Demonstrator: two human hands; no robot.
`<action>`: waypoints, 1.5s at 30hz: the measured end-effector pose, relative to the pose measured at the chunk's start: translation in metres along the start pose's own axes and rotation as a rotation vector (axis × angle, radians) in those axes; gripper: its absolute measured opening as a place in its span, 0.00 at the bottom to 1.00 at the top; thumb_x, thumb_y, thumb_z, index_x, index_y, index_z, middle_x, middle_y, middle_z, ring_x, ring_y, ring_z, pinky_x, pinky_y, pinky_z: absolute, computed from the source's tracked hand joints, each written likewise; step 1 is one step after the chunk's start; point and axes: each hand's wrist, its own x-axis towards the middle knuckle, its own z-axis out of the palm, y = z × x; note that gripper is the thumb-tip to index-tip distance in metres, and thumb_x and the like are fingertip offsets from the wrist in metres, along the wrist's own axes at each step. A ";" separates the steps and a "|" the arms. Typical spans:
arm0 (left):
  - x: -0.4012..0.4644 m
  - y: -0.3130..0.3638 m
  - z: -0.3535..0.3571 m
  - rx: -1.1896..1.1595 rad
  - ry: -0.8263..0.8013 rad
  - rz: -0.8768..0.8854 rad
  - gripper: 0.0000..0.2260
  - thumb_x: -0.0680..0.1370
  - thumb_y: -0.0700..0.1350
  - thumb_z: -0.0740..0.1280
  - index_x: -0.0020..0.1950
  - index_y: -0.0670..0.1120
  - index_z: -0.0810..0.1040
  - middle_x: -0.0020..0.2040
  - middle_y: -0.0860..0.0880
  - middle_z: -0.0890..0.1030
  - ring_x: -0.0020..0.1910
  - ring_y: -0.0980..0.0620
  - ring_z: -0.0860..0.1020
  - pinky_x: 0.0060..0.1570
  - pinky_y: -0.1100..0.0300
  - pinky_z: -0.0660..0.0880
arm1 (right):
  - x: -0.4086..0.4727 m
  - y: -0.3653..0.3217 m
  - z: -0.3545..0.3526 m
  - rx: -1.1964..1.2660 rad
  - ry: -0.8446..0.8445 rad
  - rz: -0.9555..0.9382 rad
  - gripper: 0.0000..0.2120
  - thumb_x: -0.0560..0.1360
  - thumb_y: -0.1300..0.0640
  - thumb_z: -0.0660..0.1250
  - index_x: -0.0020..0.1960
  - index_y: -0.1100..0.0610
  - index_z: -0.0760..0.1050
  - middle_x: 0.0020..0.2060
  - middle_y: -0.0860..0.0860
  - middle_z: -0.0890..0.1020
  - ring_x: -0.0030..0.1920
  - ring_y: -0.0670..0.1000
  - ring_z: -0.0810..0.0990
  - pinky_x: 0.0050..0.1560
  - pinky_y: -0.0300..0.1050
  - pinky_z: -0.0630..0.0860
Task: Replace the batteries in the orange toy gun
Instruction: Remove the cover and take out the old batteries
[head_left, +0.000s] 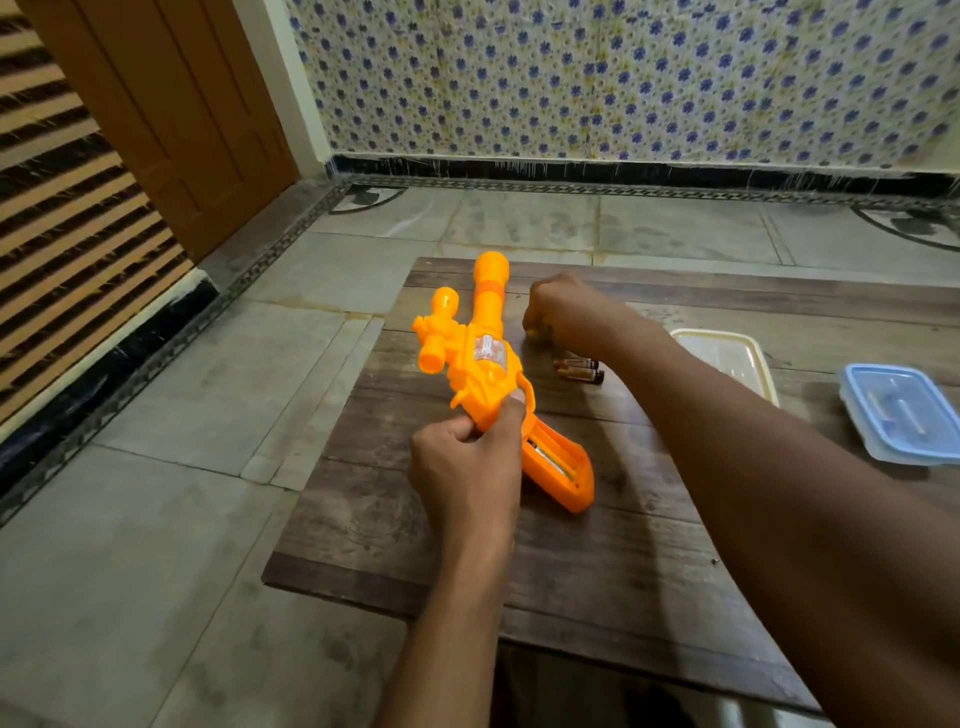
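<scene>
A person's left hand (467, 467) grips the orange toy gun (485, 374) at the trigger guard, steadying it on a wooden board (597, 545) with the open battery compartment (558, 462) facing up. The right hand (569, 317), curled around something yellowish that cannot be identified, sits beside 2 loose batteries (579, 369). The hollow plastic gun looks light, rigid and somewhat slick, best held at the grip.

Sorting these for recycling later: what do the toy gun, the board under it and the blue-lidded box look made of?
Toy gun: moulded plastic, uniform glossy orange. Board: wood or wood-look laminate, matte, with visible grain. Blue-lidded box: translucent plastic, contents faintly visible.
</scene>
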 end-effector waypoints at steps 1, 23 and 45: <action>0.001 0.000 0.000 -0.003 0.003 0.000 0.16 0.72 0.55 0.78 0.31 0.45 0.83 0.25 0.52 0.80 0.28 0.55 0.79 0.36 0.42 0.84 | 0.000 -0.002 0.000 0.023 -0.004 0.002 0.09 0.77 0.67 0.70 0.57 0.64 0.82 0.57 0.59 0.79 0.53 0.58 0.81 0.55 0.49 0.80; 0.001 0.001 0.002 -0.148 -0.012 0.090 0.16 0.79 0.51 0.71 0.33 0.46 0.77 0.25 0.58 0.74 0.27 0.60 0.72 0.34 0.59 0.72 | -0.164 -0.067 0.000 0.776 0.317 0.392 0.08 0.80 0.57 0.69 0.52 0.57 0.87 0.43 0.55 0.88 0.47 0.51 0.85 0.54 0.50 0.80; -0.016 0.013 0.026 0.248 -0.027 0.631 0.18 0.70 0.54 0.80 0.58 0.51 0.86 0.44 0.52 0.79 0.40 0.59 0.77 0.39 0.78 0.67 | -0.182 -0.087 0.016 2.467 0.084 0.606 0.16 0.81 0.69 0.53 0.59 0.68 0.78 0.43 0.60 0.87 0.40 0.54 0.88 0.40 0.47 0.86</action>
